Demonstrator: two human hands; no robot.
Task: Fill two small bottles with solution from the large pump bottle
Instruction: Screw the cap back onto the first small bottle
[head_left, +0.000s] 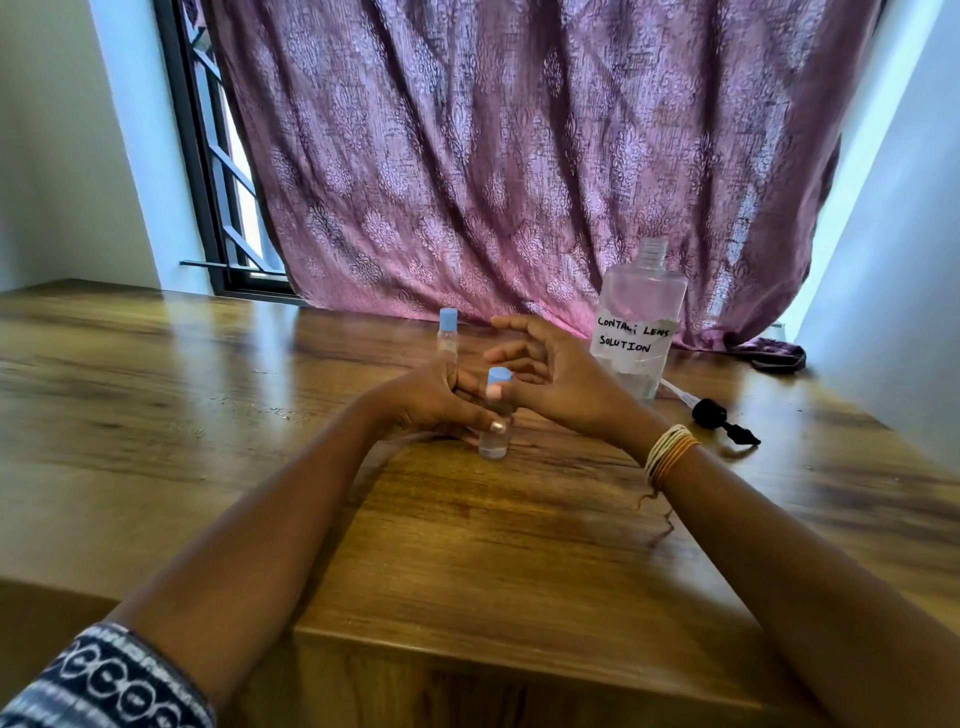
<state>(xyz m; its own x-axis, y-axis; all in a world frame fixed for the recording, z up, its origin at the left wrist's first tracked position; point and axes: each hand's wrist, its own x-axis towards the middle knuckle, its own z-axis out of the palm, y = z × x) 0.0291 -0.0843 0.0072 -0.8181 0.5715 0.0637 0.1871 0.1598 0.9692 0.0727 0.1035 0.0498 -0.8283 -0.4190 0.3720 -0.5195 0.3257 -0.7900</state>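
Observation:
A small clear bottle (494, 441) with a blue cap stands upright on the wooden table (519, 545). My left hand (436, 402) grips its body. My right hand (556, 374) pinches its blue cap (500, 375) with thumb and finger, the other fingers spread. A second small bottle (448, 335) with a blue cap stands behind my hands, partly hidden. The large clear bottle (640, 322), labelled "contact lens solution", stands at the right with its neck uncapped. Its black pump head (719, 418) with its tube lies on the table beside it.
A purple patterned curtain (519, 156) hangs along the table's far edge. A barred window (228, 171) is at the back left. White walls close in on both sides. The table's front edge (467, 644) runs near my forearms.

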